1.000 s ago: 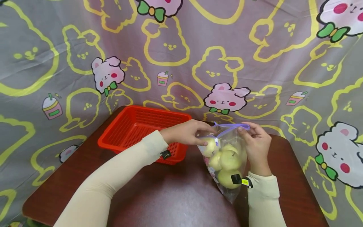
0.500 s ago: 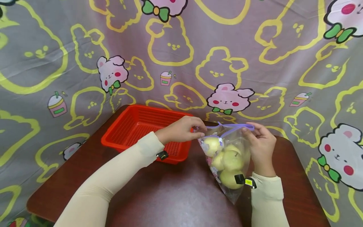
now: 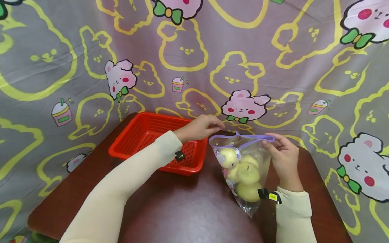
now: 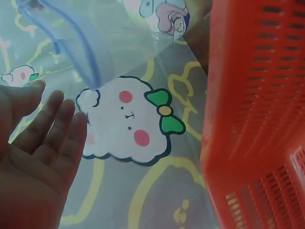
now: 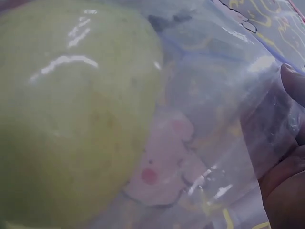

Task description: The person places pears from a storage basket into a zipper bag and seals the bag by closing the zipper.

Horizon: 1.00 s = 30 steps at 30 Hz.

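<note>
A clear zip bag (image 3: 263,158) with a purple zip edge and printed cartoon figures holds several round yellow-green pears (image 3: 249,172). My right hand (image 3: 284,157) pinches the right end of its rim between thumb and fingers. The bag's mouth gapes, and its lower tip is near the tabletop. My left hand (image 3: 199,129) is above the right rim of the red basket, left of the bag and apart from it. In the left wrist view, that hand's (image 4: 40,152) fingers are loosely bent with nothing in them. One pear (image 5: 71,114) fills much of the right wrist view.
The red perforated plastic basket (image 3: 121,156) stands at the back left of the brown table (image 3: 194,209); no contents show in it. A grey cloth with cartoon prints (image 3: 188,33) hangs close behind the table and at both sides.
My left hand has left the bag's rim and moved up and back, above the basket's edge. The bag's mouth now gapes on that side. My right hand keeps its grip, shifted slightly right.
</note>
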Each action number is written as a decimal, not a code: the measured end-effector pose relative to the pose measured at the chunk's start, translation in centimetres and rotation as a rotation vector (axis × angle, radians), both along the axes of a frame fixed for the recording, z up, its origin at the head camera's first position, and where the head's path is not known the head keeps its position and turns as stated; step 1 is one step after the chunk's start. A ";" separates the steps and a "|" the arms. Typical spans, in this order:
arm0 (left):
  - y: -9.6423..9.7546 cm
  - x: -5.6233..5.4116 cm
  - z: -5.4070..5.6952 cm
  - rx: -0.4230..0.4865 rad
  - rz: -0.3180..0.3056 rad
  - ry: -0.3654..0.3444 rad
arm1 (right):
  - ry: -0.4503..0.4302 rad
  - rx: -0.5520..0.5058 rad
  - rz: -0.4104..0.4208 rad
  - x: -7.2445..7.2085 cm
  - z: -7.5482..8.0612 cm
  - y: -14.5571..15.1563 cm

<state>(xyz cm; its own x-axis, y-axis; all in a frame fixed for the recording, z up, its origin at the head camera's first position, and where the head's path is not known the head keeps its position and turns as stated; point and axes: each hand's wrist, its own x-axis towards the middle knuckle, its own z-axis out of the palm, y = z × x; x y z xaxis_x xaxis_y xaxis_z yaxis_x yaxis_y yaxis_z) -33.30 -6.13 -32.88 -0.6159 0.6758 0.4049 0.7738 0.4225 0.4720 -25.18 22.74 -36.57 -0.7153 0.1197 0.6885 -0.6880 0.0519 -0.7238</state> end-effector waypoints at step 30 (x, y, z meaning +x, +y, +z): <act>5.2 -3.2 -2.6 0.000 -0.066 -0.176 | 0.702 0.306 -0.493 3.6 0.2 -5.0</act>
<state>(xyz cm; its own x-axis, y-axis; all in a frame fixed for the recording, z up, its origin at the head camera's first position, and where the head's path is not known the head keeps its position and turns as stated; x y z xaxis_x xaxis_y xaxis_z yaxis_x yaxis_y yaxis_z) -36.52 -0.91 -35.45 -0.6311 0.7175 0.2949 0.7058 0.3733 0.6021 -21.60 17.70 -36.41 -0.0361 0.0416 0.9985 -0.8145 0.5777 -0.0535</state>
